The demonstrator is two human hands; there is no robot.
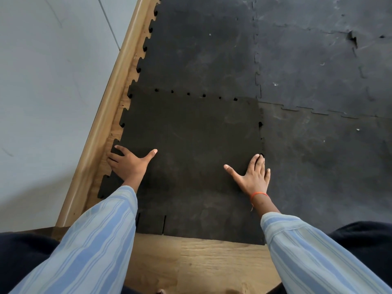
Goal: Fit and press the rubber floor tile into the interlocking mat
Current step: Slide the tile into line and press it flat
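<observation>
The rubber floor tile (191, 158) is lying flat against the wooden skirting (101, 128), long axis running away from the person, far edge meeting the laid mat (201, 56) along a seam showing small gaps. Both hands are pressing it, spread wide and holding nothing. The left hand (129, 162) is sitting at the skirting-side edge, the right hand (253, 176) at the opposite one; the unseated far seam is lying well beyond both.

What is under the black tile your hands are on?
Wooden floor shows past the tile at its near and left edges; beneath the tile itself is hidden. Both hands lie flat on top.
</observation>
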